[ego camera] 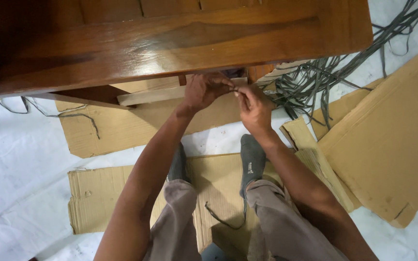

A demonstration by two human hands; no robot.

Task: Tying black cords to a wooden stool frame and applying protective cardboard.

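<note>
1. Knees in grey-brown trousers (276, 217) are filling the bottom of the view, with grey-socked feet (251, 162) resting on flattened brown cardboard sheets (107, 193).
2. Both hands are meeting just under the edge of the polished dark-brown wooden furniture piece (180, 43), pinching a thin grey-green flat strand (236, 91) between them.
3. The left hand (204, 92) is curling its fingers closed around one end; the right hand (253, 108) is gripping the other end between thumb and fingertips.
4. Keeping the strand taut and flat, without twisting, is probably serving this step best.
5. A tangled bundle of similar grey-green strands (315, 77) is lying just right of the hands on the white floor covering (20, 154).
</note>
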